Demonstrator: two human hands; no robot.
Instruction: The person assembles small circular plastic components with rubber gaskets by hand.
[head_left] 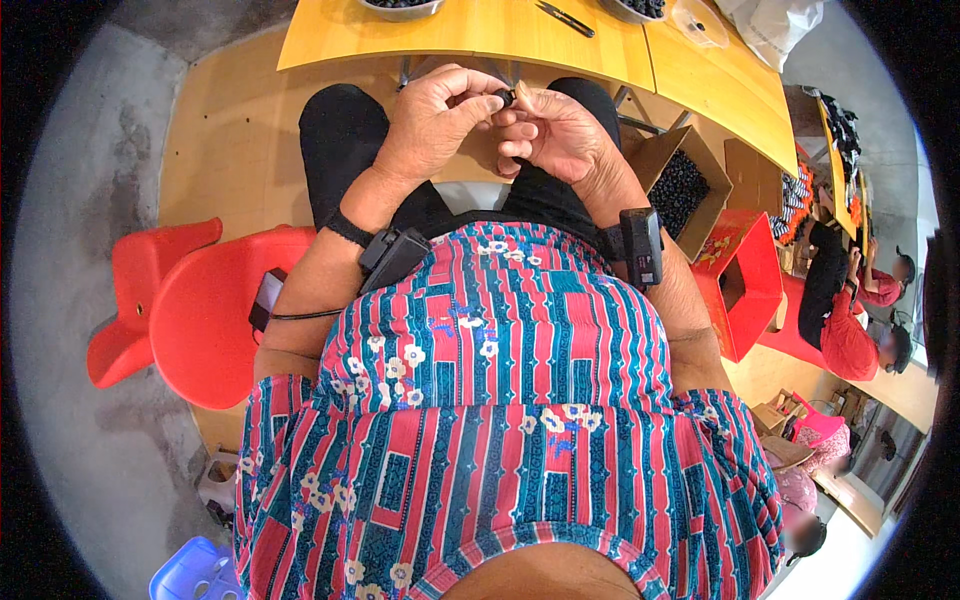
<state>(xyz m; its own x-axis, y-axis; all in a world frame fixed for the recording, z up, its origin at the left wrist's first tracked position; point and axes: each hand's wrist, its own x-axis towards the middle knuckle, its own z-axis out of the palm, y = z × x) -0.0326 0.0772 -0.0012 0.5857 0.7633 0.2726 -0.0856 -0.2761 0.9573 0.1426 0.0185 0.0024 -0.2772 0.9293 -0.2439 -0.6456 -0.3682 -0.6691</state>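
Note:
Over my lap, just short of the yellow table's near edge, both hands meet at a small black part (506,97). My left hand (436,118) pinches it from the left between thumb and fingertips. From the other side, the thumb and fingers of my right hand (563,135) close on the same piece, the lower fingers curled. The part is mostly covered by my fingertips, so its exact kind cannot be made out. On each wrist is a black strap with a dark device.
Ahead stands the yellow table (480,32), holding bowls of black parts (402,8) and a dark pen-like tool (566,18). At right are a cardboard box of black pieces (680,190) and a red bin (742,280). Red chairs (225,310) stand left; other people sit far right.

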